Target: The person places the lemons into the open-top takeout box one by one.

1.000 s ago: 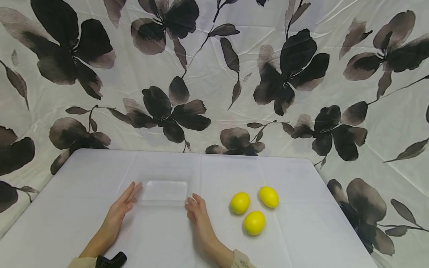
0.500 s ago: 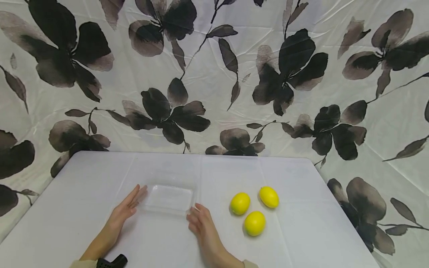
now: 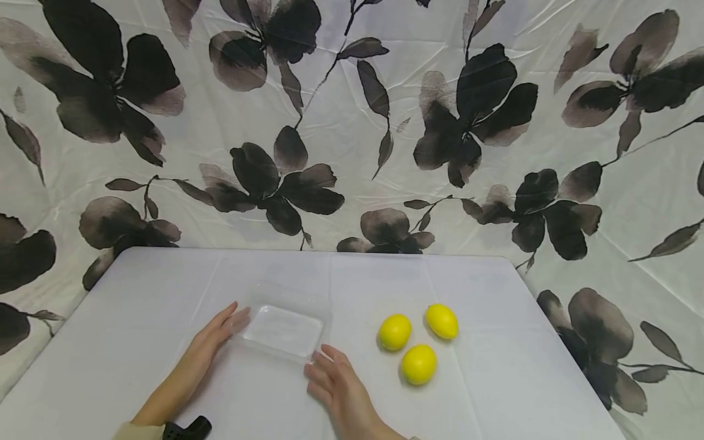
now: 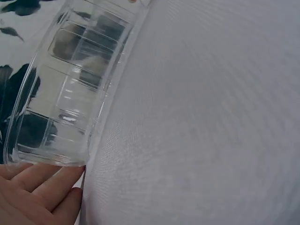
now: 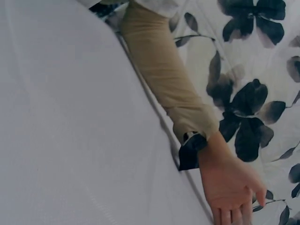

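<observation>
Clear plastic tray (image 3: 283, 331), head view: on white table (image 3: 484, 400) between left hand (image 3: 214, 337), straightened, and right hand (image 3: 345, 388), relaxed at its corner, neither grasping; even, gentle pressure should steer best; left wrist view: fingers (image 4: 58, 187) meet its end; right wrist view: beige sleeve (image 5: 154, 65), tray indistinct

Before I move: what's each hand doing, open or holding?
Left hand: open, against the clear plastic container.
Right hand: open, at its near right corner.

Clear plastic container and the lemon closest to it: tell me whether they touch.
Apart: the head view shows a strip of white tabletop between the clear container and that lemon.
</observation>
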`<action>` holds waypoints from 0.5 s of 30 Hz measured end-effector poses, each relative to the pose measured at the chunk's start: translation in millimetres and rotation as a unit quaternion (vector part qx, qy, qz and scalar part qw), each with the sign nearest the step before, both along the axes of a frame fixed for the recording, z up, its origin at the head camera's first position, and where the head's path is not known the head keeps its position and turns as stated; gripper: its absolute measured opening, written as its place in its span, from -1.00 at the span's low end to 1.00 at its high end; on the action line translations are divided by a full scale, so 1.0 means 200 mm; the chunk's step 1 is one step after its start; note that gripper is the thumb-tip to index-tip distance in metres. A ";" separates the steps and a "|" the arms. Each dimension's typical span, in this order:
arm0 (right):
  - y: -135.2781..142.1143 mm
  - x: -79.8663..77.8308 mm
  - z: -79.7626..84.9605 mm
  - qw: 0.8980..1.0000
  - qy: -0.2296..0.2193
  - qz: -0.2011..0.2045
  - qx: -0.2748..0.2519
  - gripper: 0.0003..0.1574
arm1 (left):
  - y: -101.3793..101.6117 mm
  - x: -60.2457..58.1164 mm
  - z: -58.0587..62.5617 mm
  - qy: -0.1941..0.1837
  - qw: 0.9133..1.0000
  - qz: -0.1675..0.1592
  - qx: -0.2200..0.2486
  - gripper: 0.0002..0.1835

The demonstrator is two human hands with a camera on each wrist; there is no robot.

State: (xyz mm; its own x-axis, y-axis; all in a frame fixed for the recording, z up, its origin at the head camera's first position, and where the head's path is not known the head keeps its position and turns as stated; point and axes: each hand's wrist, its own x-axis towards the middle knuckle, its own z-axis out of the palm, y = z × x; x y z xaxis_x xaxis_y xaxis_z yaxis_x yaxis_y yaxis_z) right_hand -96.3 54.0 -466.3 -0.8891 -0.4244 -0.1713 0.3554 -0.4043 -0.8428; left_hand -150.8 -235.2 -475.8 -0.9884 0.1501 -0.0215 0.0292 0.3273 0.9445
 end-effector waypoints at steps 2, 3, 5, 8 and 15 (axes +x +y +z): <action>0.01 0.00 0.01 1.000 -0.007 0.002 -0.011 -0.18 | 0.02 -0.01 0.03 -0.016 1.000 0.008 -0.009 -0.29; 0.02 0.01 0.01 1.000 -0.011 0.003 -0.016 -0.18 | 0.03 -0.02 0.03 -0.022 1.000 0.010 -0.012 -0.28; 0.03 0.01 0.01 1.000 -0.021 0.000 -0.022 -0.19 | 0.04 -0.03 0.04 -0.021 1.000 0.015 -0.017 -0.28; 0.04 0.01 0.01 0.999 -0.027 0.004 -0.025 -0.20 | 0.05 -0.04 0.02 -0.012 1.000 0.021 -0.020 -0.28; 0.07 0.00 0.02 0.997 -0.050 0.031 -0.041 -0.18 | 0.07 -0.09 0.01 -0.008 1.000 0.025 0.000 -0.31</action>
State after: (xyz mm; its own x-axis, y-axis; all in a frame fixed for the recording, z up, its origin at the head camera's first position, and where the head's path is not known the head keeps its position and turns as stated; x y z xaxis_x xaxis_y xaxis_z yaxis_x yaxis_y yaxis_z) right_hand -96.7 68.7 -461.3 -0.8412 -0.4942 -0.2195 0.4620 -0.4459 -0.7666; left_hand -168.2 -220.4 -473.5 -0.9943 0.0998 -0.0366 -0.0018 0.3281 0.9447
